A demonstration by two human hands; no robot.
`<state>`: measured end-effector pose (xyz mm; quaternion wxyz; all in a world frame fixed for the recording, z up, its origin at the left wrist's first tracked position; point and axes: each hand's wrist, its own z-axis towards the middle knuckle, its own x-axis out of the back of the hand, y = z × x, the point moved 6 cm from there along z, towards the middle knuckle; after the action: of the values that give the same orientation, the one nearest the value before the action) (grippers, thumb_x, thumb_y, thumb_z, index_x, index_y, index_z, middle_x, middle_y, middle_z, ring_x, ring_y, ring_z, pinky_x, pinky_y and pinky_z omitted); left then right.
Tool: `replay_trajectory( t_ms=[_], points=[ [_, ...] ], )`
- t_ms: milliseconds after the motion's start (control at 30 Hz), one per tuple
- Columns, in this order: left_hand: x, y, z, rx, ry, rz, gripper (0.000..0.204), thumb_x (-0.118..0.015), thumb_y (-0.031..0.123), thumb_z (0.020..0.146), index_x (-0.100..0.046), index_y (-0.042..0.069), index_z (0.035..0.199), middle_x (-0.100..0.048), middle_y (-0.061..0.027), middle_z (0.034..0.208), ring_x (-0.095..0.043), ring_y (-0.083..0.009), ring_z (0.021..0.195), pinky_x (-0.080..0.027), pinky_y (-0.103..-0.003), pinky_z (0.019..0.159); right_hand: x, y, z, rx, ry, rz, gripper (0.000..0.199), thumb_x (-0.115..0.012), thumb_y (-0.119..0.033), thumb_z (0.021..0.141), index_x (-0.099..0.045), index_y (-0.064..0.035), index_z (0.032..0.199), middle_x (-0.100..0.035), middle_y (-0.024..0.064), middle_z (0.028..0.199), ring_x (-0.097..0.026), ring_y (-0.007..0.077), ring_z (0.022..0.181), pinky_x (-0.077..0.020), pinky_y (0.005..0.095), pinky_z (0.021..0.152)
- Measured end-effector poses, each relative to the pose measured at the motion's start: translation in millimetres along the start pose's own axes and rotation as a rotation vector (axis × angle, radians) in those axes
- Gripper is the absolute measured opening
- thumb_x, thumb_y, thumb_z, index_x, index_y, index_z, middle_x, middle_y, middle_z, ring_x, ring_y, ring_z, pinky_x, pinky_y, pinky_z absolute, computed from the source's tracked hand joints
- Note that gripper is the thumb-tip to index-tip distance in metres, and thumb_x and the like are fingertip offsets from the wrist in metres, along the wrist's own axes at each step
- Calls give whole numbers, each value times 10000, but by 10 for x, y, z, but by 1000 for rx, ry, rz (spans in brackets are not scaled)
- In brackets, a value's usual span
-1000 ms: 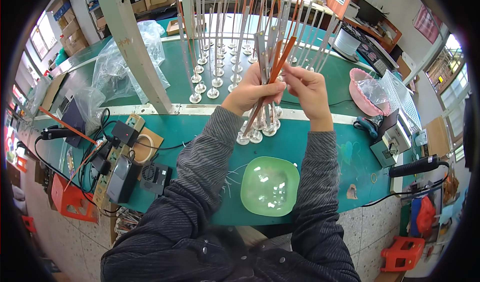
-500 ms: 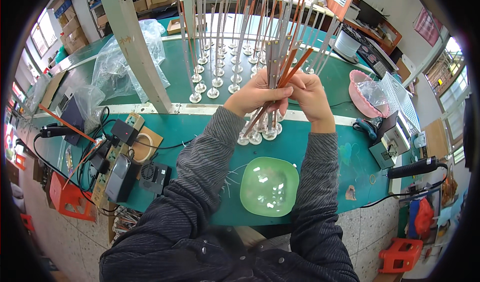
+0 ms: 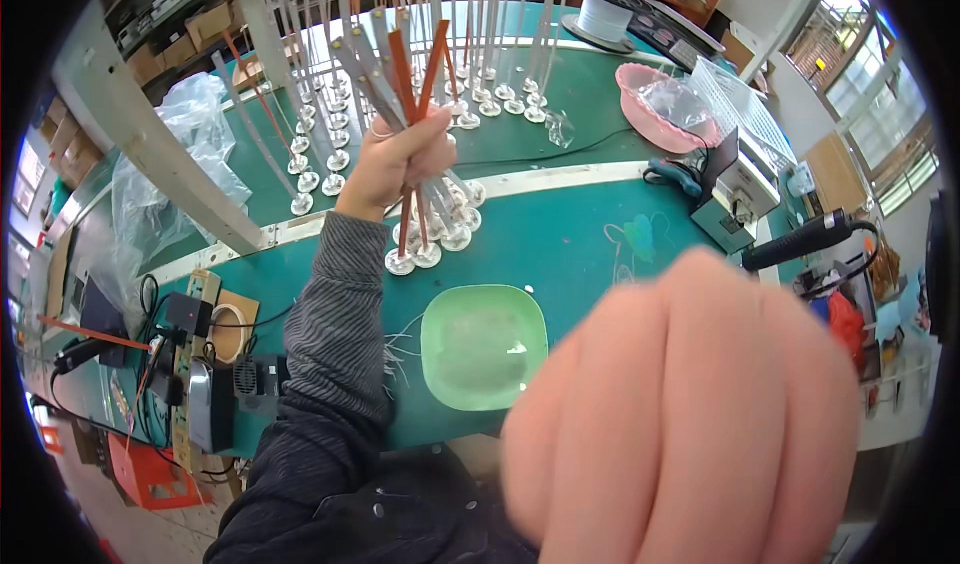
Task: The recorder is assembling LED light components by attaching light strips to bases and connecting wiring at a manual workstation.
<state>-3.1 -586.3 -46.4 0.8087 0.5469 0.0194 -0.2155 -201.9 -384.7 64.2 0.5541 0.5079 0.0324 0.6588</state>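
My left hand (image 3: pixel 405 164) is closed around a bundle of thin grey and orange strips (image 3: pixel 378 64) that stand upright and fan out above the fist. Below it, several round, shiny disc bases (image 3: pixel 457 236) rest on the bench at the strips' lower ends. My right hand (image 3: pixel 690 404) looms large and blurred at the lower right, its fingers curled and pressed together. Whatever it may hold is hidden behind the fingers. A pale green bowl (image 3: pixel 430 352) sits on the bench between the hands, partly overlapped in view by the right one.
Rows of upright strips on disc bases (image 3: pixel 333 184) stand behind a white rail (image 3: pixel 560 176). Left are a clear plastic bag (image 3: pixel 180 149), power adapters (image 3: pixel 262 376) and cables. On the right are a pink basket (image 3: pixel 655 124), a metal box device (image 3: pixel 735 209) and a black-handled tool (image 3: pixel 800 242).
My right hand has left the bundle and come up close to the camera. My left hand still grips the strips. The view has swung, so the bench appears further left.
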Motion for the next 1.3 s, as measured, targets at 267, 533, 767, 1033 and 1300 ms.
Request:
replay_trajectory(
  t_ms=[267,533,767,1033,1300],
  points=[
    [95,-176,80,-11,-67,-175,184,-572,127,955,-564,90,775,-342,71,522,-277,-55,428,-224,-261,465,-43,-25,121,-123,285,560,54,-630,-76,820,-611,-31,796,-628,119,822,-596,241,686,-481,326,571],
    [49,-195,107,-31,-65,-184,144,-585,134,946,-586,70,817,-332,69,492,-274,-51,419,-228,-262,470,-280,45,419,-235,588,1088,68,-664,-60,810,-660,-63,878,-647,86,817,-595,224,667,-471,308,573],
    [361,-775,104,-28,87,-297,126,-656,140,911,-634,53,998,-556,36,767,-533,-85,689,-442,-261,601,-577,59,950,-114,785,1272,188,-692,-34,792,-698,-77,975,-664,76,811,-606,214,652,-472,311,565],
    [77,-126,-23,-164,193,83,197,-699,215,886,-633,43,956,-617,-12,828,-568,-89,745,-481,-268,623,-1152,-554,1284,-134,283,827,286,-668,-161,831,-685,-98,1110,-664,107,713,-652,304,610,-494,396,530],
    [-244,-137,-1,-43,410,363,199,-615,201,966,-637,36,1074,-548,-6,804,-530,-111,733,-449,-288,645,-1286,-711,1315,-393,140,633,217,-663,-206,841,-674,-86,1021,-630,98,618,-631,310,545,-491,389,505]
  ],
)
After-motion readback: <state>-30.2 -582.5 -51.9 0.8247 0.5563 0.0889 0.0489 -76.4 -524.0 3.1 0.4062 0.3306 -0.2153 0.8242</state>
